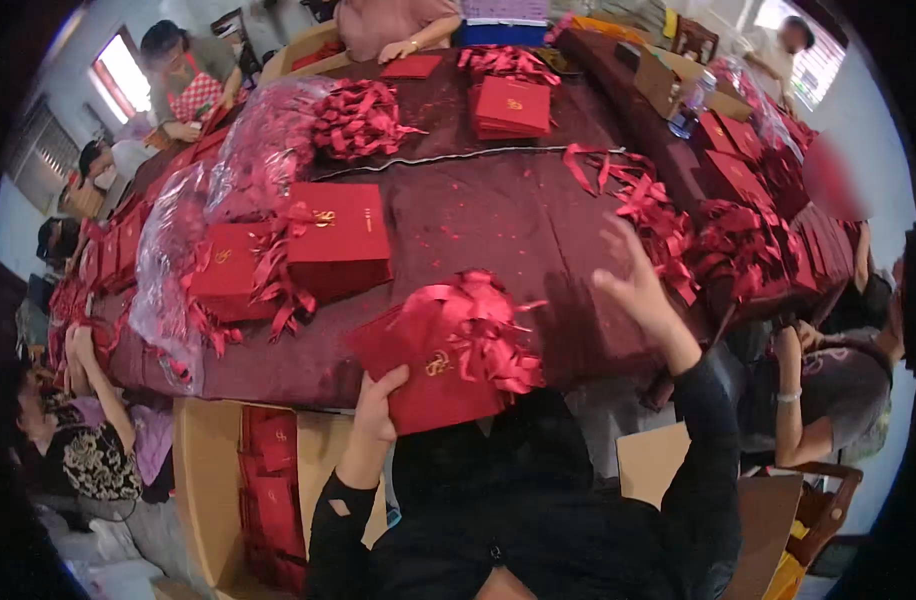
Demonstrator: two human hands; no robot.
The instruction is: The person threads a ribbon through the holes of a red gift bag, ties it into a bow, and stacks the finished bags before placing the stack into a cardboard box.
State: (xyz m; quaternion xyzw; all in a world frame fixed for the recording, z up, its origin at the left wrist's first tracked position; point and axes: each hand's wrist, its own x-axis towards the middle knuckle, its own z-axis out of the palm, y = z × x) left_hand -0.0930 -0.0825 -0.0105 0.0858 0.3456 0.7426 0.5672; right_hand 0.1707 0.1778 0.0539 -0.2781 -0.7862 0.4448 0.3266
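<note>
My left hand [380, 405] grips the left edge of a stack of flat red gift bags [418, 395], its thumb on the front. A gold emblem shows on the top one, and a bunch of shiny red ribbons [488, 330] lies over its right side. The stack is held tilted at the table's near edge, in front of my body. My right hand [633, 275] is raised over the table to the right, fingers apart and holding nothing. Close beyond it are loose red ribbons [663, 235]. What lies under the bunched ribbons is hidden.
Red bag stacks [343, 235] stand left of centre beside crumpled clear plastic [173, 260]; another stack [513, 105] is farther back. An open carton [203, 480] with red bags is below left. Several people work around the maroon-covered table [458, 215]. A bottle [690, 105] stands right.
</note>
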